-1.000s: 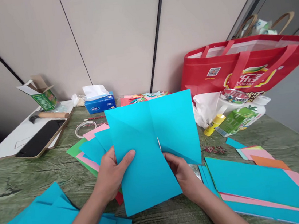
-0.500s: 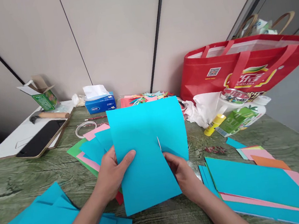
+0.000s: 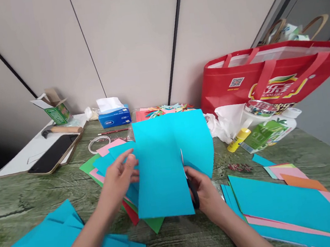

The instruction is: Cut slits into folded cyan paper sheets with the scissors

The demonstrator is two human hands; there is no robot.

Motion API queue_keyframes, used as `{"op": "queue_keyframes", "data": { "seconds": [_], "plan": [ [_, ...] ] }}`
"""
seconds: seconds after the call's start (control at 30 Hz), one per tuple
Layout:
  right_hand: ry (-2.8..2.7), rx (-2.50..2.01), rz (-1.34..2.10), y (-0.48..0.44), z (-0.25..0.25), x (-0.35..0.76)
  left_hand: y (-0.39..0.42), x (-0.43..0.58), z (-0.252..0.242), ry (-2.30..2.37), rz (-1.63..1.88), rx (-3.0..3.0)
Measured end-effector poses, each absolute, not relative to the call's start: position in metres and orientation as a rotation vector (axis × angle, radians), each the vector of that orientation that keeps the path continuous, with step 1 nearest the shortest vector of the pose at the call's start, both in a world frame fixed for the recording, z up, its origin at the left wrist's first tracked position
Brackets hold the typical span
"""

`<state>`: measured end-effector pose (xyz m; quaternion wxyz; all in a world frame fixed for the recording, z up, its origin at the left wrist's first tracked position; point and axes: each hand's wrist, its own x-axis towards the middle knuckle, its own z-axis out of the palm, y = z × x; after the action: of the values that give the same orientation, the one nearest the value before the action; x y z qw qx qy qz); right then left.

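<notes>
Head camera view: a blue sheet (image 3: 160,168) is seen raised between two bare hands, above a green wood-grained table (image 3: 175,245). Its taller left panel is tilted up, long axis running from the near edge toward the far one, while the right part is bent back behind. Between the two parts, a slit is opened from the near edge to beyond mid-length, where a blade of the scissors (image 3: 196,195) is roughly lined up with a faint crease above. The scissors are gripped by the right hand (image 3: 204,189), black handle showing, so the slit is flanked more closely by that hand. Just beside the sheet's left edge, the left hand (image 3: 118,177) is held with fingers parted and loosely curled; whether the edge is touched cannot be told. Coloured papers (image 3: 105,163) are fanned behind.
</notes>
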<state>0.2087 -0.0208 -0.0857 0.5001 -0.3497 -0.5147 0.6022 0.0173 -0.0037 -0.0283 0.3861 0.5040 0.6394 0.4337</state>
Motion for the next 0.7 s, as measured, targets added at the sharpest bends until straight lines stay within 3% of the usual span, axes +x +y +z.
{"op": "queue_keyframes", "data": {
  "seconds": [0.27, 0.43, 0.7],
  "plan": [
    [-1.331, -0.86, 1.405, -0.022, -0.079, 0.208, 0.016, -0.032, -0.015, 1.686, 1.128, 1.281],
    [-1.306, -0.878, 1.416, -0.022, -0.078, 0.208, 0.013, 0.001, -0.032, 1.278, 0.957, 0.916],
    [-1.17, -0.846, 1.307, -0.027, -0.073, 0.208, 0.017, 0.029, -0.024, 0.971, 0.928, 0.934]
  ]
}}
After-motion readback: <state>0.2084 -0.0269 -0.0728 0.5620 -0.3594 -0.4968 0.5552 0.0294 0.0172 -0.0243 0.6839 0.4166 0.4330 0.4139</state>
